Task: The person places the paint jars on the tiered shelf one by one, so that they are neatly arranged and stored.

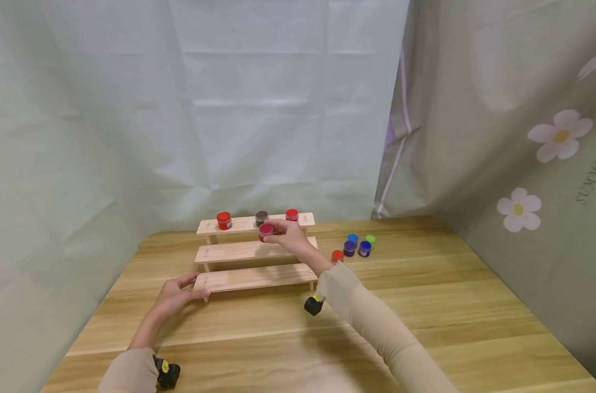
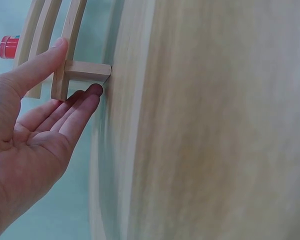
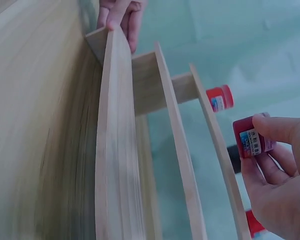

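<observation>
A three-tier wooden display rack (image 1: 254,277) stands on the table. My left hand (image 1: 172,296) holds the left end of its lowest tier. In the left wrist view, the thumb (image 2: 46,57) lies along that board's edge and the other fingers bend round the end beside the short leg. My right hand (image 1: 290,238) pinches a small dark red paint jar (image 3: 250,136) between thumb and fingers, above the middle tier and in front of the top one. On the top tier sit an orange-red jar (image 1: 224,221), a dark grey jar (image 1: 261,218) and a red jar (image 1: 292,214).
Right of the rack, several jars stand on the wooden table (image 1: 425,305): a red-orange jar (image 1: 337,256), a purple jar (image 1: 349,249), a dark blue jar (image 1: 364,249), a lighter blue jar (image 1: 352,238) and a green jar (image 1: 370,240). Pale curtains (image 1: 278,109) hang behind and beside the table.
</observation>
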Demonstrator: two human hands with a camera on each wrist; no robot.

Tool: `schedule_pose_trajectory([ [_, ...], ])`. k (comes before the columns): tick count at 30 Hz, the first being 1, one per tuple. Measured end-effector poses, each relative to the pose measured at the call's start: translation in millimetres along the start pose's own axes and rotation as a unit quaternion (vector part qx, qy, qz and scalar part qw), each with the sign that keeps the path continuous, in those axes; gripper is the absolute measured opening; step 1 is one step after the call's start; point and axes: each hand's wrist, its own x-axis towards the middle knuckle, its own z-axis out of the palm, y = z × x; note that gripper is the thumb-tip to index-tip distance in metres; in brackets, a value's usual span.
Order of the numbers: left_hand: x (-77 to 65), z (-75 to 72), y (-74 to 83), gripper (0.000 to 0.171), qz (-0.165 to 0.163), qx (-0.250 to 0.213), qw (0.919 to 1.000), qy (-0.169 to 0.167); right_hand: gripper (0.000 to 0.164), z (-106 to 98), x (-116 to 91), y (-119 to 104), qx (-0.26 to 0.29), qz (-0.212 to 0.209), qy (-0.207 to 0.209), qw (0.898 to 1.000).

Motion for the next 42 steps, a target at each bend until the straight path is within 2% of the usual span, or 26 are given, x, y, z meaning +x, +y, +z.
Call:
schedule_pose_trajectory([
  [7,1.7,-1.9,1.4,0.085,0.007,0.007,0.9999,0.003,0.046,25,13,-6,-0.007,0.005,0.0,1.0],
  [13,3.7,-0.6,0.7,0.084,0.007,0.002,0.9999,0.009,0.045,46,22,-5,-0.001,0.008,-0.023,1.0],
  [23,2.6,-0.5,1.7,0.082,0.007,-0.004,1.0,0.001,0.041,84,25,-7,-0.018,0.009,-0.038,0.999],
  [34,3.9,-0.2,-0.2,0.08,0.019,-0.007,0.9998,-0.002,0.042,103,27,12,-0.011,0.015,-0.009,1.0],
  [42,3.0,-0.3,0.5,0.081,0.013,-0.006,0.9999,0.003,0.046,103,25,9,0.0,0.009,-0.014,1.0],
])
